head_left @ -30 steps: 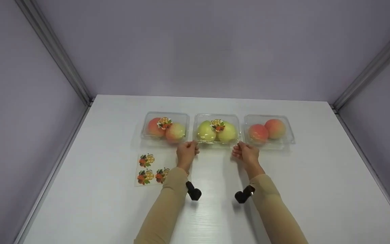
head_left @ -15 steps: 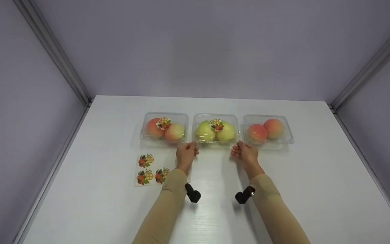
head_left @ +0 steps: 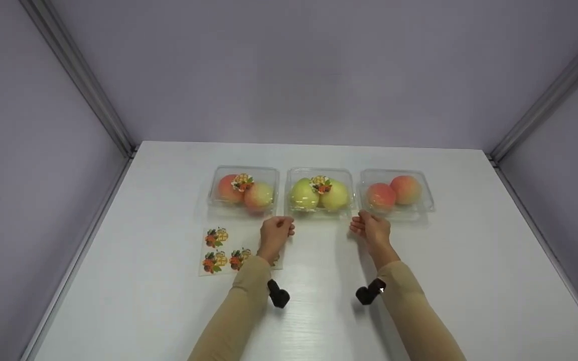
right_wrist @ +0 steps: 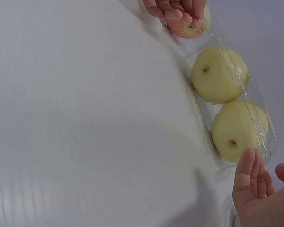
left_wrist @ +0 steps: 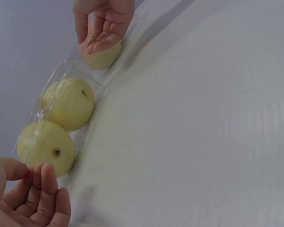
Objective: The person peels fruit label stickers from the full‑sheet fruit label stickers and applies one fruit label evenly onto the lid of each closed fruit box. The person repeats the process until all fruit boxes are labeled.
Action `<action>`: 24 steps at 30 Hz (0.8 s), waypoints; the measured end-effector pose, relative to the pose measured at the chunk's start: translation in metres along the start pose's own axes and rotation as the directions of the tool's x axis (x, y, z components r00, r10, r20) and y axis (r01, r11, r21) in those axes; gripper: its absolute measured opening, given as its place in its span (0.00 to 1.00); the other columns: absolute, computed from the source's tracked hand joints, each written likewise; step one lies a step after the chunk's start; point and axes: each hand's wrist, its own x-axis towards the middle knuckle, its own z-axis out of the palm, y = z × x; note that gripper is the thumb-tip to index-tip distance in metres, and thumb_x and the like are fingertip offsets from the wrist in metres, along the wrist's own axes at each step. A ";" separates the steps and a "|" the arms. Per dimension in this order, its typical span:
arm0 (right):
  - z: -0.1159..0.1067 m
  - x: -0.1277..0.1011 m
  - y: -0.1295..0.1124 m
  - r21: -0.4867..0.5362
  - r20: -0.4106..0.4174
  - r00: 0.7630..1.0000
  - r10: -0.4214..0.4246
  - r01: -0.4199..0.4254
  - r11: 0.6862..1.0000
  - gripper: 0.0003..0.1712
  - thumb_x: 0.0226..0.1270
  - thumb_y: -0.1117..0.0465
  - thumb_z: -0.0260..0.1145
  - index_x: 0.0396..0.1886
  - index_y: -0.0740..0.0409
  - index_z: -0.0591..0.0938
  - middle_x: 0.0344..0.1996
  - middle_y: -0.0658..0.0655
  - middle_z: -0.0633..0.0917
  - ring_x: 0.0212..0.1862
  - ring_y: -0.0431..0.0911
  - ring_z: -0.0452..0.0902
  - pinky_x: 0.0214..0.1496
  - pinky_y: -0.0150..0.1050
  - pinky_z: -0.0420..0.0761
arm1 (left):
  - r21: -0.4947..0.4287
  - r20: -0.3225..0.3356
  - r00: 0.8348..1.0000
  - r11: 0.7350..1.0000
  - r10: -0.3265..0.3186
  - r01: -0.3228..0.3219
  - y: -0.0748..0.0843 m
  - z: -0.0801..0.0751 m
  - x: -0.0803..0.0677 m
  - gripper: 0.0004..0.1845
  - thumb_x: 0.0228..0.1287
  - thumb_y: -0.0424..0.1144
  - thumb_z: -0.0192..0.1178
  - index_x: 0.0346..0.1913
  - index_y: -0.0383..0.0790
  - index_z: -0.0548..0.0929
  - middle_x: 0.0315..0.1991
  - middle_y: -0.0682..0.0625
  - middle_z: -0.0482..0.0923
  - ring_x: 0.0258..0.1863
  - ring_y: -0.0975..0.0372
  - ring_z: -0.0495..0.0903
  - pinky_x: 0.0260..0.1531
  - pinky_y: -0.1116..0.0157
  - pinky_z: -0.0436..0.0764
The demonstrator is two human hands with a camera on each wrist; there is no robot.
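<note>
Three clear plastic boxes of fruit stand in a row. The middle box (head_left: 320, 193) (left_wrist: 66, 106) (right_wrist: 229, 97) holds two yellow-green fruits and bears a flower sticker (head_left: 321, 184) on its lid. My left hand (head_left: 277, 230) (left_wrist: 33, 198) hovers just in front of its near left corner, fingers loosely curled, holding nothing. My right hand (head_left: 371, 228) (right_wrist: 255, 187) is off its near right corner, fingers relaxed and empty. Neither hand touches the box.
The left box (head_left: 244, 190) holds two red-yellow fruits and has a sticker. The right box (head_left: 396, 193) holds two red fruits and has none. A sticker sheet (head_left: 220, 249) lies near my left forearm. Grey walls close in the white table (head_left: 319, 321) on three sides.
Both hands have let go of the middle box's front corners and drawn back a little toward me. The box stays in line with the others.
</note>
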 end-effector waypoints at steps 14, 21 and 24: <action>-0.029 0.004 -0.012 0.015 -0.102 0.993 0.053 -0.052 0.999 0.17 0.74 0.58 0.52 0.51 0.67 0.73 0.20 0.47 0.82 0.26 0.35 0.82 0.41 0.29 0.85 | 0.155 0.234 0.963 0.973 0.131 -0.170 -0.009 0.000 -0.026 0.12 0.69 0.33 0.54 0.46 0.28 0.83 0.36 0.38 0.85 0.30 0.65 0.83 0.31 0.74 0.79; -0.041 0.009 -0.016 0.040 -0.147 0.986 0.074 -0.069 0.997 0.15 0.73 0.56 0.55 0.48 0.63 0.75 0.19 0.47 0.83 0.26 0.35 0.82 0.42 0.29 0.84 | 0.118 0.328 0.932 0.972 0.155 -0.203 -0.014 -0.003 -0.037 0.13 0.69 0.34 0.53 0.48 0.29 0.83 0.37 0.40 0.85 0.33 0.63 0.85 0.31 0.74 0.77; -0.046 0.011 -0.017 0.038 -0.167 0.983 0.083 -0.078 0.996 0.16 0.73 0.54 0.55 0.49 0.62 0.75 0.19 0.47 0.83 0.26 0.35 0.82 0.42 0.29 0.85 | 0.088 0.338 0.921 0.968 0.192 -0.234 -0.014 -0.004 -0.042 0.13 0.69 0.34 0.54 0.46 0.29 0.83 0.34 0.44 0.85 0.31 0.66 0.84 0.30 0.74 0.78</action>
